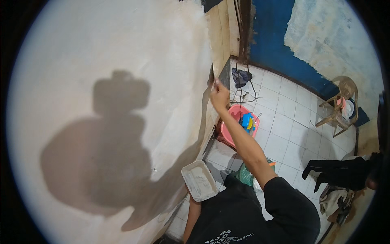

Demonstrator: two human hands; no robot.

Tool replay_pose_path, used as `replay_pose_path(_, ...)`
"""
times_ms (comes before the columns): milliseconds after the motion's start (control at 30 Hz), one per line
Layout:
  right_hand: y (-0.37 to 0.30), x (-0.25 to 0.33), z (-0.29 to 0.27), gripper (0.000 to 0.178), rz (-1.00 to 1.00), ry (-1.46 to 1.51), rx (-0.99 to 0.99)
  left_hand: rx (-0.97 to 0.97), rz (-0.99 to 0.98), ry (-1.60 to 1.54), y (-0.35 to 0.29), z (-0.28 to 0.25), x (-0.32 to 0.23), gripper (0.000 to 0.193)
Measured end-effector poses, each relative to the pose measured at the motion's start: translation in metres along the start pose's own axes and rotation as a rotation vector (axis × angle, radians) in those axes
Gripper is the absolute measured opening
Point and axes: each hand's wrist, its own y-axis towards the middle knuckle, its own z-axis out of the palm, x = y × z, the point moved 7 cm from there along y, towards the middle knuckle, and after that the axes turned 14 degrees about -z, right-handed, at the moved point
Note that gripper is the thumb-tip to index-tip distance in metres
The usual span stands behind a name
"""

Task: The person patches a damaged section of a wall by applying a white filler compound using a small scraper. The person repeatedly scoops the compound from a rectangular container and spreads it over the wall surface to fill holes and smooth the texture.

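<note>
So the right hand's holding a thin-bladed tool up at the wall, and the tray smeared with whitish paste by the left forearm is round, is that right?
Not quite: the head view shows the tray is rectangular, not round. The rest is right: the right hand holds the thin-bladed tool up at the wall.

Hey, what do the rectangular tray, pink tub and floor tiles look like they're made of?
Tray: probably plastic, dull; rounded corners suggest that, though whitish smears hide much.
Pink tub: likely plastic, smooth; the even color points that way.
Floor tiles: seemingly glazed ceramic; pale squares with thin joints.
</note>
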Motion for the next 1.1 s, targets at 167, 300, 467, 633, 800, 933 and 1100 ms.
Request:
replay_pose_path(167, -0.115, 0.046, -0.007, 0.039, -0.055, 0.237, 0.132, -0.021, 0.006, -0.003, -0.006, -0.001, 0.001, 0.077)
replay_pose_path(300, -0.125, 0.004, -0.022, 0.038, 0.032, 0.085, 0.236, -0.037, -0.002, -0.002, -0.009, 0.004, 0.004, 0.077)
replay_pose_path(467, -0.036, -0.066, 0.0, 0.039, -0.002, 0.05, -0.068, -0.082, -0.028, -0.06, -0.007, 0.007, 0.013, 0.076)
replay_pose_path(633, -0.098, -0.028, 0.019, 0.042, 0.015, 0.103, 0.092, -0.149, -0.043, -0.161, -0.009, -0.006, 0.019, 0.075)
replay_pose_path(800, -0.118, -0.034, -0.009, 0.042, -0.098, 0.238, 0.017, -0.166, -0.063, -0.08, -0.005, -0.019, 0.014, 0.074)
replay_pose_path(933, -0.041, -0.075, 0.012, 0.042, -0.017, 0.08, -0.024, -0.037, -0.069, -0.184, 0.002, -0.005, 0.019, 0.076)
replay_pose_path(1100, -0.108, -0.03, 0.037, 0.043, 0.013, 0.158, -0.013, 0.002, -0.045, -0.186, -0.005, -0.013, 0.022, 0.078)
